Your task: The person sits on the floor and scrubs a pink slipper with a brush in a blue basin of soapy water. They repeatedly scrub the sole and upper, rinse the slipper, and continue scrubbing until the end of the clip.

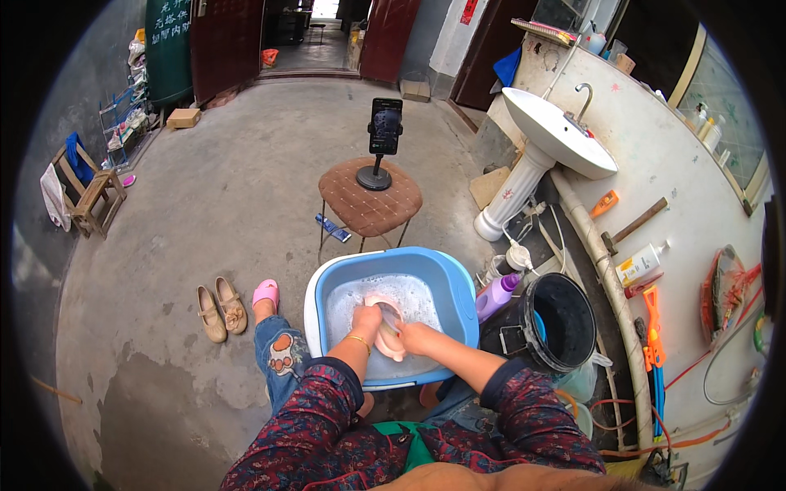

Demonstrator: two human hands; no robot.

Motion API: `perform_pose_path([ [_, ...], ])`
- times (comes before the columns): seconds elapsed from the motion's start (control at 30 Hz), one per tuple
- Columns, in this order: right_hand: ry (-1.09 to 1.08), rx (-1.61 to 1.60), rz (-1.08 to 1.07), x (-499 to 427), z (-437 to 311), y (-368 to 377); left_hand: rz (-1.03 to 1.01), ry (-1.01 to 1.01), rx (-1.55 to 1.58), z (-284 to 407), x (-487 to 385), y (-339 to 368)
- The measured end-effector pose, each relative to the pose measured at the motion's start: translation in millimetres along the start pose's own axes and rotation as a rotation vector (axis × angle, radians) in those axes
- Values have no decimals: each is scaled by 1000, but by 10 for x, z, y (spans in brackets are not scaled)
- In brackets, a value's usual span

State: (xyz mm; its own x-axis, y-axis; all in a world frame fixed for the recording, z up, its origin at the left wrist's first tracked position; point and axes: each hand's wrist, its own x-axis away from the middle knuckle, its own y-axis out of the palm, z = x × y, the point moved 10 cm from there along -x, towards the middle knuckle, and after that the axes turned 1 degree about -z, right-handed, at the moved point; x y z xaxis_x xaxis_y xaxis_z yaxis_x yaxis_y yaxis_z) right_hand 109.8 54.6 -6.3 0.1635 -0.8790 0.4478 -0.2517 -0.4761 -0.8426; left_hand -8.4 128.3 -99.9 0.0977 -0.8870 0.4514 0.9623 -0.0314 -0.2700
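Note:
A blue-and-white plastic basin point(457, 294) stands before me, holding sudsy water point(424, 301). Over it, both hands are at a pale pink item point(388, 345) with an oval opening, shaped like a shoe, though its exact kind is unclear. My left hand point(366, 320), with a yellow bangle at the wrist, grips the item's upper left side. My right hand point(417, 339) is closed at the opening's right side, on a pale, translucent strip-like object point(390, 319) that I cannot identify. Its fingers partly hide that object.
Ahead, a phone point(385, 126) on a stand occupies a padded stool point(353, 208). To the right are a purple bottle point(496, 297), a black bucket point(564, 319) and a pedestal washbasin point(552, 132). Beige shoes point(221, 310) lie left, near my pink slipper point(266, 293).

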Motion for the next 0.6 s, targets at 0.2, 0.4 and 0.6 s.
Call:
perform_pose_path([
  [0.2,-28,-20,97,-666,-97,74,-97,-3,-20,-20,-70,73],
  [0.4,-33,-18,80,-335,-219,-10,-67,-63,-14,-94,-105,82],
  [0.6,-85,-2,-86,701,-163,-100,49,-59,45,-39,-48,-28],
])
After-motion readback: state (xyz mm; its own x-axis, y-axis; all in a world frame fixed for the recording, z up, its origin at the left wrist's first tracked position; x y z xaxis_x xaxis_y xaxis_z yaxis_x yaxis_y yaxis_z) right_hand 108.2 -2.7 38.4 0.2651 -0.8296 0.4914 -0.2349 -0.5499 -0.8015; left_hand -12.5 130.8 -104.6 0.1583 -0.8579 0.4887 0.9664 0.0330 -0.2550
